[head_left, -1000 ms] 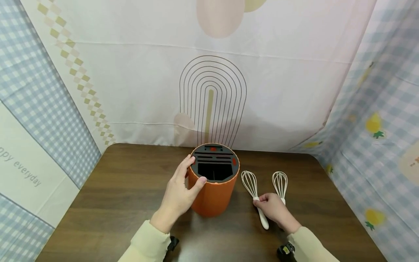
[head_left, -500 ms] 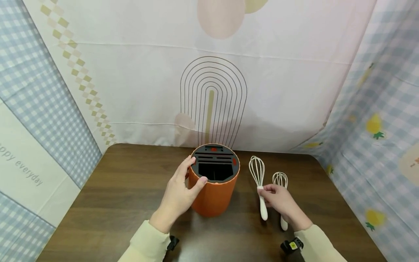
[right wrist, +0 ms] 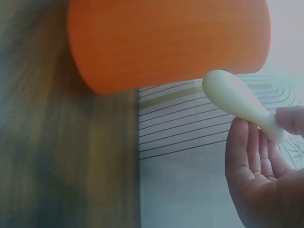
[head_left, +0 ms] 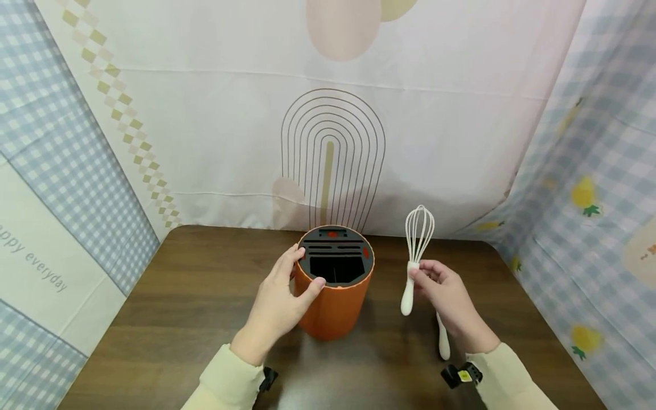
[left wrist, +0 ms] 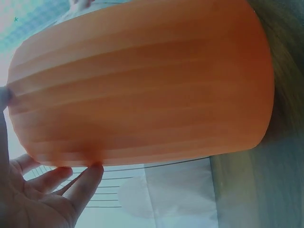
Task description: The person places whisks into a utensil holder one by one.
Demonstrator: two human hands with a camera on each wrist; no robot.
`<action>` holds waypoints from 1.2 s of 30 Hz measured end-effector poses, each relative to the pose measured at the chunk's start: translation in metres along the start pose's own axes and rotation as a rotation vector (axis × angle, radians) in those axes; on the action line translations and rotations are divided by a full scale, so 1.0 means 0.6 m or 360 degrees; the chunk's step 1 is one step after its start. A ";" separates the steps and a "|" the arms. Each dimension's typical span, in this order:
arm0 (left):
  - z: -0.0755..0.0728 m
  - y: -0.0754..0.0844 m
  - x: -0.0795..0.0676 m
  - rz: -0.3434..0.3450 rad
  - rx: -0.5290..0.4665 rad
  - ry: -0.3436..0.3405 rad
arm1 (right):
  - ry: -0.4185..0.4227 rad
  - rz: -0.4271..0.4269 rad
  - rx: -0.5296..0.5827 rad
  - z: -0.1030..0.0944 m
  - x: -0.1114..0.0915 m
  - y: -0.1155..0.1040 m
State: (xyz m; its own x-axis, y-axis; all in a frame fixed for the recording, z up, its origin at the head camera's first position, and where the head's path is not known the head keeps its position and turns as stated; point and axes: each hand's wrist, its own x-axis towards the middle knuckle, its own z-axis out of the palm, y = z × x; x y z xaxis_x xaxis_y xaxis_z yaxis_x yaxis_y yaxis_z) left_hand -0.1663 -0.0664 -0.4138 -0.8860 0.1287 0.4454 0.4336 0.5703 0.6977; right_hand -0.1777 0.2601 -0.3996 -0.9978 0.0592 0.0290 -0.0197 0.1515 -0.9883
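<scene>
My right hand pinches a white whisk near the top of its handle, wires up and tilted slightly right, raised above the table. In the right wrist view the whisk's rounded handle points toward the holder. My left hand grips the rim of an orange cylindrical utensil holder, thumb at the front and fingers at the left side. The holder stands upright, its dark slotted top showing a large opening. Of a second white whisk on the table, only the handle shows; my right hand hides the rest.
The brown wooden table carries the holder and second whisk. A white patterned cloth hangs behind it. Blue checked cloth hangs at the right, and more at the left.
My right hand has lifted the whisk off the table, moving up and slightly right, and the whisk has turned more upright. The left hand and utensil holder have stayed put.
</scene>
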 end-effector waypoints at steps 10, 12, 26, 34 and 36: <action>0.000 -0.005 -0.001 -0.0024 0.0058 -0.0085 | 0.0030 -0.0187 0.0271 0.005 0.007 -0.041; 0.001 -0.006 -0.001 -0.0034 0.0039 -0.0093 | 0.0038 -0.0235 0.0343 0.006 0.009 -0.049; 0.005 -0.011 -0.003 -0.0052 -0.0028 -0.0101 | -0.0050 -0.0441 0.0560 0.029 0.010 -0.098; 0.007 -0.013 -0.002 -0.0031 -0.0065 -0.0087 | -0.0087 -0.0384 0.0635 0.050 0.003 -0.112; 0.007 -0.013 -0.003 -0.0036 -0.0078 -0.0091 | -0.0113 -0.0364 0.0654 0.056 0.000 -0.113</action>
State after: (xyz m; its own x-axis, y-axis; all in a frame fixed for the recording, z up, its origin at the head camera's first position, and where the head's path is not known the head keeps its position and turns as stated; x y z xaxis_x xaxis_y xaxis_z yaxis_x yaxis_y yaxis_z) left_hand -0.1687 -0.0676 -0.4222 -0.9031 0.1629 0.3973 0.4194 0.5333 0.7346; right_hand -0.1785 0.2168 -0.3378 -0.9665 0.0002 0.2566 -0.2485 -0.2510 -0.9355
